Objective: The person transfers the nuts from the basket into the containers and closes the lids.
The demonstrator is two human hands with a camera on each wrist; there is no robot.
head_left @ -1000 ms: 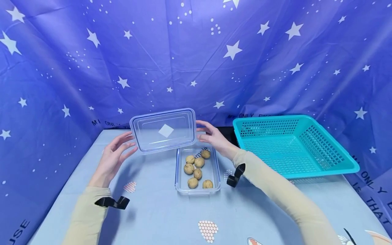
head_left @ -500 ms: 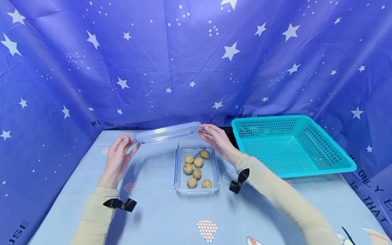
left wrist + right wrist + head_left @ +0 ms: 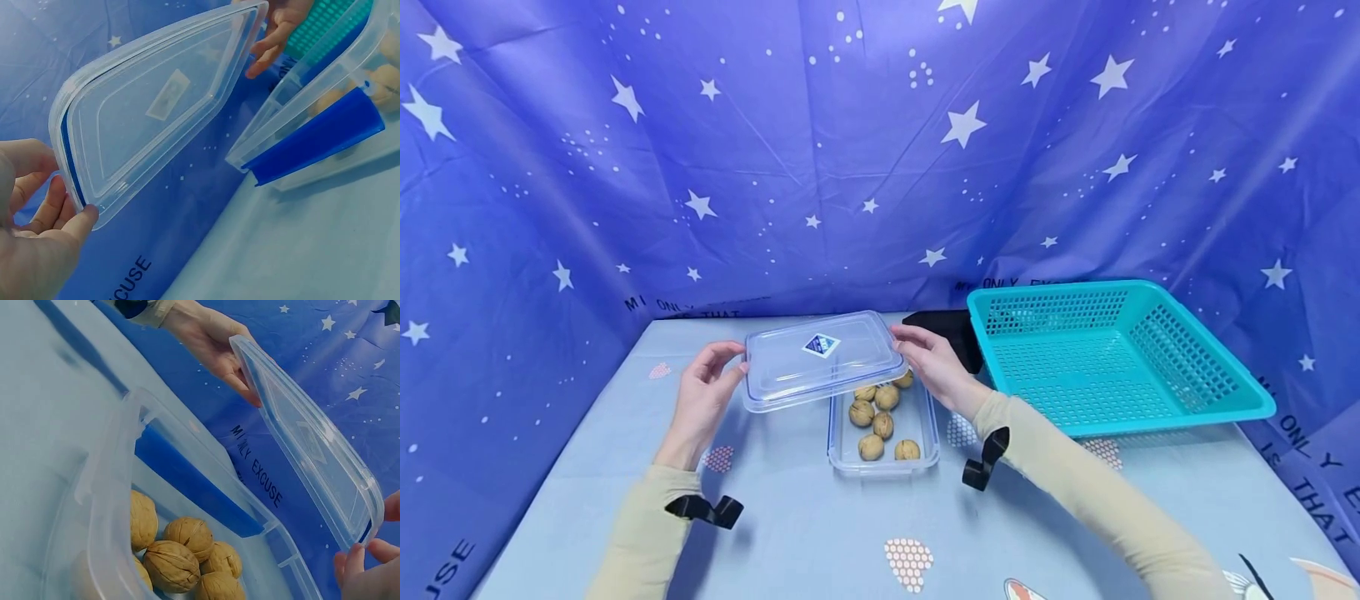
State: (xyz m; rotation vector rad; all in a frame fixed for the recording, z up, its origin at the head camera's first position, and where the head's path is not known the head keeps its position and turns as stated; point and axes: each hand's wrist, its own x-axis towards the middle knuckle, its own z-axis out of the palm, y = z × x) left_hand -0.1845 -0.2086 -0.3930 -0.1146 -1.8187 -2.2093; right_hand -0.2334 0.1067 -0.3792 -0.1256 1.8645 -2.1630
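A clear plastic lid (image 3: 797,367) with a small diamond label hangs in the air, partly over the far end of a clear food container (image 3: 887,468). My left hand (image 3: 702,400) pinches the lid's left end between thumb and fingers, which the left wrist view shows closely. At the opposite end, my right hand (image 3: 942,367) pinches the lid's right edge. Several walnuts (image 3: 172,565) lie in the container on the table. Blue clips (image 3: 319,134) run along the container's sides. The lid hides part of the container's far end in the head view.
To the right stands a teal slotted basket (image 3: 1120,421). A black object (image 3: 951,333) is partly visible behind my right hand. The table has a pale blue cloth (image 3: 805,533), and a starry blue curtain (image 3: 850,150) rises behind it.
The lid has turned from standing steeply, through edge-on, to lying flatter with its label facing up. It has come down and right, nearer the container. Both hands kept hold and moved with it.
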